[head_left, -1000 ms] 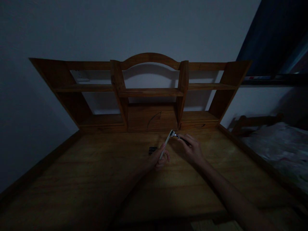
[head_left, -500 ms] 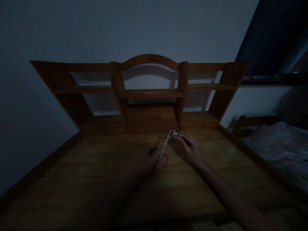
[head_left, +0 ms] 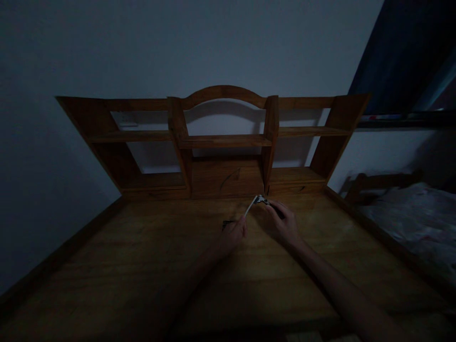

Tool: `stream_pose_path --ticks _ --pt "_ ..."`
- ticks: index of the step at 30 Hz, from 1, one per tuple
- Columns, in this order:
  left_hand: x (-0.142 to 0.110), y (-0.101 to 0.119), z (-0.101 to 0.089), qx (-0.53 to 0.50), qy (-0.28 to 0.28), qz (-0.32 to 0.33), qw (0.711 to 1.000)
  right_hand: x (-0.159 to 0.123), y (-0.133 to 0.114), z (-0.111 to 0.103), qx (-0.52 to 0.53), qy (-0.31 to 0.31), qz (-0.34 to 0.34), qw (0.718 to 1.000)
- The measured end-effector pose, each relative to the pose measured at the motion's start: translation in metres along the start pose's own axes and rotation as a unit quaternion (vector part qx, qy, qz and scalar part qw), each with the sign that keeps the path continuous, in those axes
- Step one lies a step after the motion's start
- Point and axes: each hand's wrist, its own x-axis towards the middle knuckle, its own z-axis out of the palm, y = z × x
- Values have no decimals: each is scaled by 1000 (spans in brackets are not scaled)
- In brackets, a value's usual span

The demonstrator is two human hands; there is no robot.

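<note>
The room is dim. Both my hands meet over the far middle of a wooden desk (head_left: pixel 142 266). My left hand (head_left: pixel 233 235) is closed on the lower end of a slim pale handle (head_left: pixel 250 207) that slants up to the right. My right hand (head_left: pixel 283 223) pinches a small dark and shiny piece (head_left: pixel 263 201) at the handle's upper end. It looks like a razor, though I cannot be sure. A small dark flat object (head_left: pixel 226 223) lies on the desk just left of my left hand.
A wooden hutch with shelves (head_left: pixel 221 140) and an arched top stands along the desk's back edge against a pale wall. Raised rails border the desk's left and right sides. A bed with light bedding (head_left: pixel 413 218) lies to the right, under a dark window.
My left hand has turned so its fingers fold under, and the handle shows shorter and lower. The camera has tipped slightly, shifting the hutch down and right.
</note>
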Motion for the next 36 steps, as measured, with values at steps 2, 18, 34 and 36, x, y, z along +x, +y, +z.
stream_pose_path --ticks 2,18,34,36 --pt "-5 7 -4 86 65 51 993 0 0 0 10 -10 3 1000" --pt "-12 24 -11 181 92 64 977 1 0 -5 48 -50 56 996" --pt "-11 21 -9 176 96 57 978 3 -3 -9 72 -64 73 993" --pt "-10 19 -10 176 87 61 979 3 -4 -9 74 -64 76 992"
